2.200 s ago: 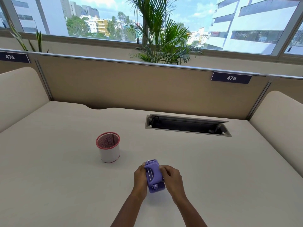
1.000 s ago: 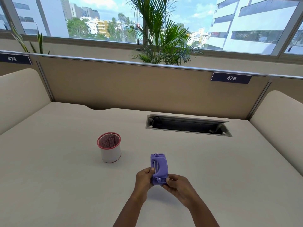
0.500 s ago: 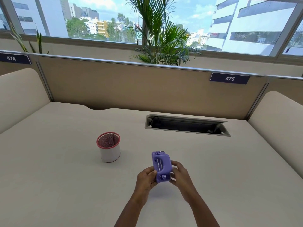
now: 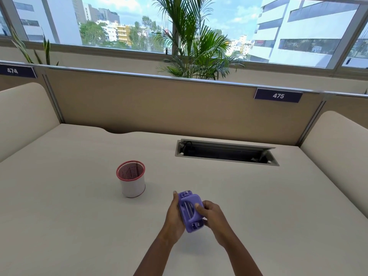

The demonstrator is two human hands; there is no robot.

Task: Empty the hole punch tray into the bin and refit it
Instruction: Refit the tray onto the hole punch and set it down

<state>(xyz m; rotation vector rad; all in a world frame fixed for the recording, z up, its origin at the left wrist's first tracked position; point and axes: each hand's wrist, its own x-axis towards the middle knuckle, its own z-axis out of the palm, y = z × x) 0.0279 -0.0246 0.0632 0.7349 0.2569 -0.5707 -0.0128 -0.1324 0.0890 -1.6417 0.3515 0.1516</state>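
I have the purple hole punch (image 4: 190, 212) lifted clear of the desk (image 4: 258, 206) between both hands, down at about six o'clock in my view, with what looks like its underside turned up towards me. My left hand (image 4: 175, 216) is wrapped along its left flank, fingers closed firmly on the body, thumb running up towards the far end. My right hand (image 4: 211, 216) closes on the other side, and its thumb (image 4: 197, 206) presses flat on the ribbed panel facing me, which I take to be the tray, though I cannot make out a seam to be sure. So both grips are narrow and holding the punch; neither hand is free. The bin (image 4: 131, 179), a small white tub with a red rim, stands upright on the desk at roughly ten o'clock from the punch, near but clearly apart from it, and I cannot tell whether anything lies in it. As far as I can judge, the task is at its opening step: the tray seems seated on the punch, nothing is over the bin, and no chads show on the desk. Left to do: slide or prise the tray free with the right thumb, carry it over the red rim, tip it out, then press it back on.
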